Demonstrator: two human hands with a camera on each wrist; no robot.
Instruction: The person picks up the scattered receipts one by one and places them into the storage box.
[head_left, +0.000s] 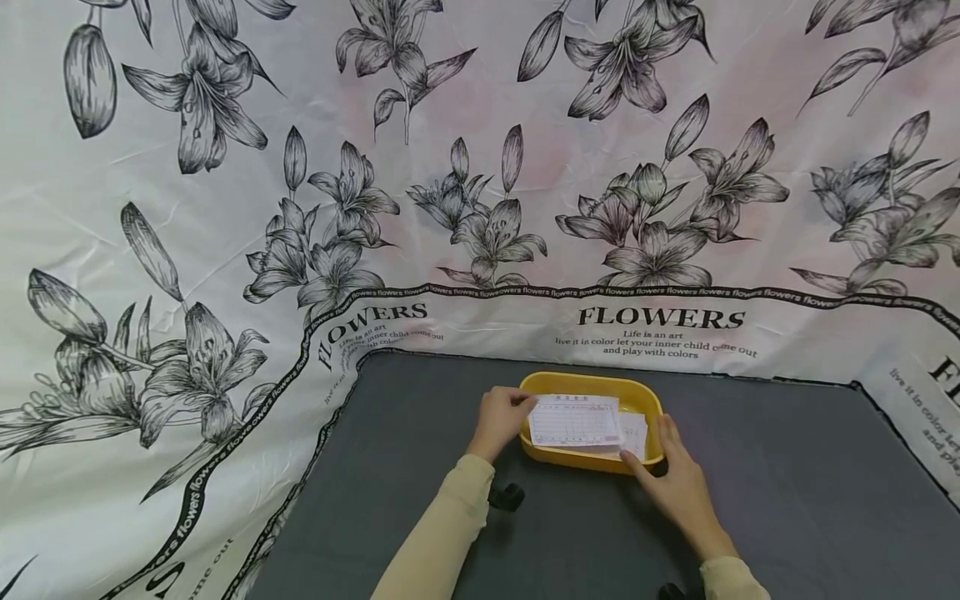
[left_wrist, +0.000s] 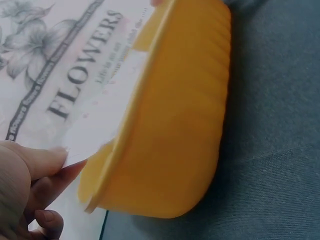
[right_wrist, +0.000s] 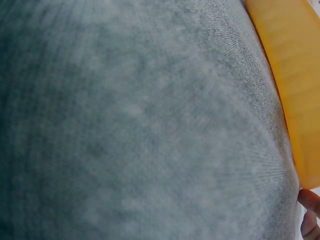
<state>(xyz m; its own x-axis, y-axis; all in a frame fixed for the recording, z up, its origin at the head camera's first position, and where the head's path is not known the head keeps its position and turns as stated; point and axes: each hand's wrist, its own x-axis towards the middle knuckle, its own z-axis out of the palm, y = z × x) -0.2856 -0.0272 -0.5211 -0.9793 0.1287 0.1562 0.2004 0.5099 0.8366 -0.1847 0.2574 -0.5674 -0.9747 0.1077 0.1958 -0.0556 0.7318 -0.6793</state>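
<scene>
A yellow plastic basket [head_left: 577, 457] stands on the grey table, its ribbed outer wall filling much of the left wrist view. My left hand [head_left: 498, 422] pinches the left edge of a white printed form [head_left: 573, 422] between thumb and fingers, over the basket. In the left wrist view, the sheet [left_wrist: 107, 107] slants up across the basket's rim. Another, smaller paper slip [head_left: 635, 433] lies at the basket's right side, partly covered by the form. My right hand [head_left: 678, 487] grips the basket's right end, thumb at the front rim and fingers along the outer side.
A dark grey cloth [head_left: 787, 483] covers the table. Behind and to the left hangs a white curtain [head_left: 480, 167] printed with lilies and lettering, just past the table's far edge. Black wrist-camera mounts [head_left: 507, 497] sit by the wrists.
</scene>
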